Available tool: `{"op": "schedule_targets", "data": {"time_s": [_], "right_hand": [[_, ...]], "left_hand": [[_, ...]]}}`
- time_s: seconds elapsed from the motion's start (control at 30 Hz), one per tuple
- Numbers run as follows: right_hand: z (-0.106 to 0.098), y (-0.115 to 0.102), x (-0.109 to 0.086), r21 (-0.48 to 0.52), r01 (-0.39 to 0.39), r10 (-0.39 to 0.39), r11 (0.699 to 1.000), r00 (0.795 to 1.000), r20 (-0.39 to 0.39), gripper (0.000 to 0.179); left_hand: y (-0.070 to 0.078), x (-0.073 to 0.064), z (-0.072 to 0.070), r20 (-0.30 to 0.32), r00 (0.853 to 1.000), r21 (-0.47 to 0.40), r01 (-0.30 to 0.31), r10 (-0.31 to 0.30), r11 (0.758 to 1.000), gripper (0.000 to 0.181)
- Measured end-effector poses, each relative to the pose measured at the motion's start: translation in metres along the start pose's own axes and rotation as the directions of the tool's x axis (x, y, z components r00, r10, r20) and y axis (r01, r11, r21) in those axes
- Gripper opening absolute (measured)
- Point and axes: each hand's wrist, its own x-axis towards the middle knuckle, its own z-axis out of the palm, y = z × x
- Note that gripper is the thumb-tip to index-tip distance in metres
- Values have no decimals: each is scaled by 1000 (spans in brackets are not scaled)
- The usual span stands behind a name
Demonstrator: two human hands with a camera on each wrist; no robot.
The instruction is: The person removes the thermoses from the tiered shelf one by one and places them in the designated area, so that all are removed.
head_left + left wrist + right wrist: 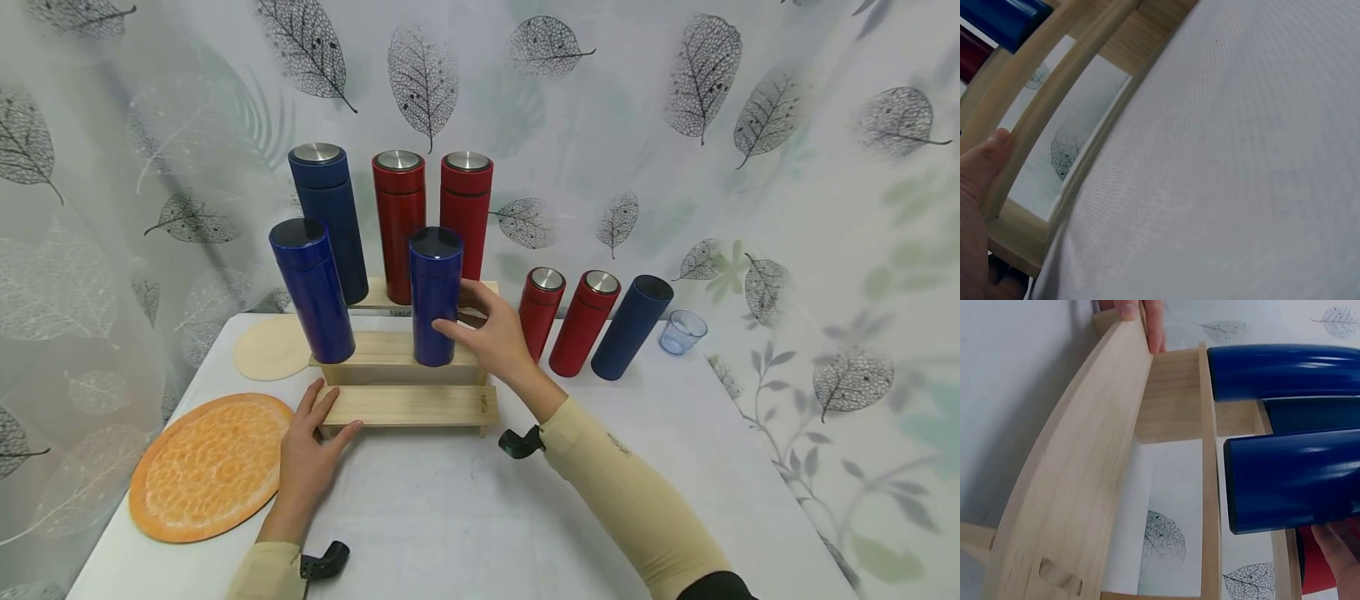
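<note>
A three-step wooden rack (408, 405) stands on the white table. My left hand (309, 446) grips the left end of its lowest step; the thumb (999, 147) lies along the board in the left wrist view. My right hand (491, 332) holds a blue thermos (436, 304) with a dark top, near its lower half, over the middle step. The thumb is on its front and the other fingers are partly hidden behind it. A second blue thermos (313, 292) stands at the left of that step. Behind, a darker blue thermos (330, 225) and two red thermoses (399, 229) stand on the top step.
Right of the rack stand two shorter red thermoses (585, 323), a dark blue one (632, 327) and a small clear cup (682, 333). At left lie a round orange mat (213, 467) and a pale round board (272, 348). A leaf-printed curtain (570, 125) hangs behind.
</note>
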Motion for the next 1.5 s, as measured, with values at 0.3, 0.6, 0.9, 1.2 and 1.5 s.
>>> {"op": "schedule_targets", "data": {"time_s": [0.3,0.6,0.9,1.2,1.5], "right_hand": [[-11,-1,-6,0,9,-9,1000,1000,-19,63],[-21,-1,-11,-40,7,-8,999,1000,-30,63],[-30,-2,-14,-13,11,-11,1000,999,-31,62],[-41,-4,-20,-39,12,-15,999,998,-62,62],[-51,-3,-23,-91,-7,0,996,997,-83,61]], "left_hand": [[-1,0,0,4,1000,20,4,-4,1000,70],[-1,0,1,6,1000,13,6,-6,1000,70],[-2,1,0,14,1000,13,9,-9,1000,70],[-1,0,0,13,1000,7,9,-9,1000,71],[0,0,-1,25,999,6,24,-25,1000,70]]}}
